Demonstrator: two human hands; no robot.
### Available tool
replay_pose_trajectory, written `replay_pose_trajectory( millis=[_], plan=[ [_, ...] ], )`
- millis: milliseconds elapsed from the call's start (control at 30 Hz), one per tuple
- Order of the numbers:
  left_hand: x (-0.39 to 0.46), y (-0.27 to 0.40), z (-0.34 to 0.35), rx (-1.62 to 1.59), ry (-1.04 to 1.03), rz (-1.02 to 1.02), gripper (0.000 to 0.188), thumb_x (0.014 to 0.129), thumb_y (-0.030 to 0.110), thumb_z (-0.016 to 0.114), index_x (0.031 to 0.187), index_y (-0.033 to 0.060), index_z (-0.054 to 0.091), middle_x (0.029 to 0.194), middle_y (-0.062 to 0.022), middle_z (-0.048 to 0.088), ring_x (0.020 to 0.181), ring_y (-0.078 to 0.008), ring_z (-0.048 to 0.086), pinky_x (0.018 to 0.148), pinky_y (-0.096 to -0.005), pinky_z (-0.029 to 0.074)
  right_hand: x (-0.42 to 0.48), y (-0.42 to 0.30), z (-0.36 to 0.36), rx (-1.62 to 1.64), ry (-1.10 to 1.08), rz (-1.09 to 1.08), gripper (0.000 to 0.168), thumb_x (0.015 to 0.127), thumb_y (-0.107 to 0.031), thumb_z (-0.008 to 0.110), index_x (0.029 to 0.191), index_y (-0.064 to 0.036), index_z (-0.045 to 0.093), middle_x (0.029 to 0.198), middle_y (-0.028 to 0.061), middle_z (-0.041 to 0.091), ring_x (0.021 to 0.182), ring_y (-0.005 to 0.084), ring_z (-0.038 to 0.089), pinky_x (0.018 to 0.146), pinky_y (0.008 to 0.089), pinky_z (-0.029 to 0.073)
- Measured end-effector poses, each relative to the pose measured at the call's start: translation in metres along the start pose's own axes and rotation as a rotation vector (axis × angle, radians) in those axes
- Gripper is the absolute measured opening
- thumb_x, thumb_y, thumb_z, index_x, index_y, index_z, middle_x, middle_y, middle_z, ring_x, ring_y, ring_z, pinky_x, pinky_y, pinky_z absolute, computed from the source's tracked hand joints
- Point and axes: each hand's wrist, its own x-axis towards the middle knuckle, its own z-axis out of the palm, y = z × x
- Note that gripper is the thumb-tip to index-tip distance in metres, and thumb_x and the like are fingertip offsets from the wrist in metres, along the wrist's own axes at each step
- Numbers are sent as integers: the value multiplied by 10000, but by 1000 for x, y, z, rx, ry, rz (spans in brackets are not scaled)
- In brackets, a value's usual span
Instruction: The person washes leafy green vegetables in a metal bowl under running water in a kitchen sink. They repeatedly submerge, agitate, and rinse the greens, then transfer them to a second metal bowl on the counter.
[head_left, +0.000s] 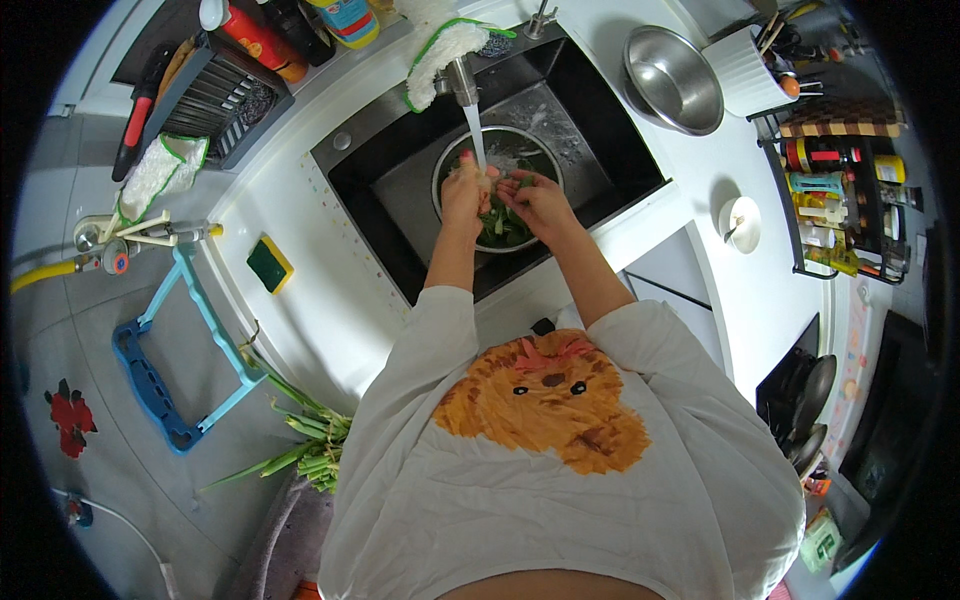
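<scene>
Water runs from the metal faucet into a round metal bowl standing in the black sink. Leafy greens lie in the water in this bowl. My left hand is over the bowl's left side, right at the stream, with its fingers curled; splashing water hides whether anything is in them. Over the right side, my right hand pinches a green leaf between thumb and fingers. The two hands' fingertips are close together.
An empty steel bowl stands right of the sink, with a small white bowl holding a utensil farther along. A green-and-yellow sponge lies on the left counter. Spring onions are beside my left side. Seasonings fill a black rack.
</scene>
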Motion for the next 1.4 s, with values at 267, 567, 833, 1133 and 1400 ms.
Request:
replay_pose_trajectory(
  millis=[267, 567, 833, 1133, 1400],
  plan=[
    [-34, 24, -24, -127, -151, 99, 873, 868, 663, 38, 1215, 4, 494, 703, -29, 524, 582, -105, 395, 528, -226, 333, -1, -14, 43, 2, -32, 173, 224, 951, -202, 418, 1138, -90, 471, 1026, 102, 515, 918, 236, 543, 897, 420, 448],
    [-14, 7, -32, 143, 177, 351, 303, 866, 242, 601, 1056, 12, 541, 731, -35, 555, 601, -108, 480, 520, -245, 378, 28, 0, 48, 292, -184, 183, 308, 991, -297, 281, 1130, -94, 466, 1126, 116, 542, 933, 250, 533, 892, 416, 406],
    [-6, -10, -4, 15, 236, 232, 169, 777, 56, 667, 918, 22, 581, 736, -30, 562, 615, -107, 499, 534, -268, 393, 2, 6, 59, 219, -147, 11, 318, 984, -301, 314, 1150, -106, 502, 1135, 55, 553, 970, 229, 523, 850, 387, 396],
    [0, -13, -4, -4, 149, 144, 142, 769, 30, 651, 899, 15, 594, 781, -30, 587, 653, -117, 518, 566, -275, 399, -2, 5, 23, -362, -12, -116, 215, 810, 23, 557, 1021, -5, 529, 943, 92, 577, 822, 169, 598, 723, 278, 500],
    [6, -15, 3, -27, 239, 72, 148, 800, 73, 641, 921, -2, 599, 811, -51, 600, 640, -141, 559, 537, -285, 420, -15, 2, 40, -407, 105, -83, 258, 766, 59, 597, 997, 17, 489, 896, 103, 550, 789, 186, 621, 719, 256, 536]
  ],
)
